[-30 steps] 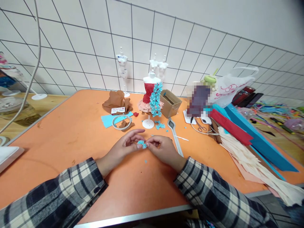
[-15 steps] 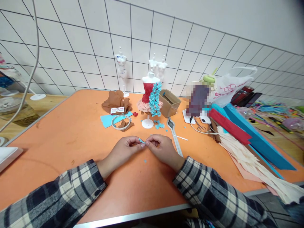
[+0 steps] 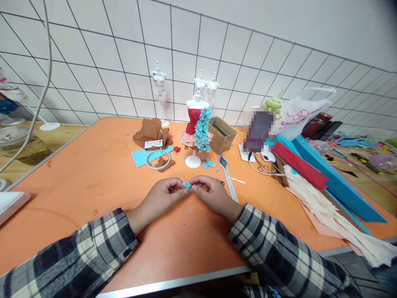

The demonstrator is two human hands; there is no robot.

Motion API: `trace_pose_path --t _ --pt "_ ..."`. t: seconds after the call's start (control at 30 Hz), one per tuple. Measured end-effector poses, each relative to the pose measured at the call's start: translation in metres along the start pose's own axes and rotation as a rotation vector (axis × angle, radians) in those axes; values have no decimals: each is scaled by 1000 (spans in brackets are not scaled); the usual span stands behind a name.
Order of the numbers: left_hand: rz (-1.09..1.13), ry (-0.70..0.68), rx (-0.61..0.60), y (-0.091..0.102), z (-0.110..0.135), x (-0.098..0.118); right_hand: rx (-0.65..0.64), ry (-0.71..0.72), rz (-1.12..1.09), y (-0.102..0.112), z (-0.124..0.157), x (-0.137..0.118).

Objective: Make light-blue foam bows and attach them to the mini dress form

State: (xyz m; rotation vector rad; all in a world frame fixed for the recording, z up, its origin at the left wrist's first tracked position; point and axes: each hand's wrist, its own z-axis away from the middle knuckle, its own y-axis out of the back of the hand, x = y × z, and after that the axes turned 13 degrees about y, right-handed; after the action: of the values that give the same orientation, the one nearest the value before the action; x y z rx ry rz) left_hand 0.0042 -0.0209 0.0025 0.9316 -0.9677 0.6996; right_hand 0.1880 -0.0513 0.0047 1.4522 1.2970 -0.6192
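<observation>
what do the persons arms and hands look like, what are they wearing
Both arms wear long plaid shirt sleeves, dark navy and black checked with cream and grey: the left sleeve and the right sleeve each end in a cuff at the wrist. The left hand and right hand are bare, with no gloves, rings or watch visible.

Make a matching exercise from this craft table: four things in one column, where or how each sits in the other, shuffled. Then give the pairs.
Things
1. small blue paper piece
2. cardboard box
3. tape ring
4. brown crumpled paper

Places
A. in a heap behind the tape ring
B. open on top, beside the dressed mini mannequin
C. pinched between the left hand and the right hand
D. lying flat, partly on a light blue sheet

Pairs: 1-C, 2-B, 3-D, 4-A
</observation>
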Motion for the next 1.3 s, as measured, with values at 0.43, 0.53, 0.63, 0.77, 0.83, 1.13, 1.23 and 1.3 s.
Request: trace_pose_path --t 0.43,0.53,0.63,0.77,0.83,1.13,1.23,1.3 --pt "85 -45 -71 6 -1 5 -98 -272 -429 6 -2 7" --pt "109 -47 -53 6 -1 5 -70 -263 -400 6 -3 6" --pt "126 -29 -45 7 -1 5 40 -174 -211 6 -2 6" --pt "215 8 -82 10 1 6 100 240 250 12 0 2" --pt "275 31 -139 13 2 9 39 432 378 15 1 -3" --pt "394 48 -222 16 3 10 43 274 156 7 -1 -6" --pt "410 0 -50 13 3 10 131 -57 -99 3 -3 -1" --pt "268 -29 41 11 4 11 153 -154 -217 1 -4 1"
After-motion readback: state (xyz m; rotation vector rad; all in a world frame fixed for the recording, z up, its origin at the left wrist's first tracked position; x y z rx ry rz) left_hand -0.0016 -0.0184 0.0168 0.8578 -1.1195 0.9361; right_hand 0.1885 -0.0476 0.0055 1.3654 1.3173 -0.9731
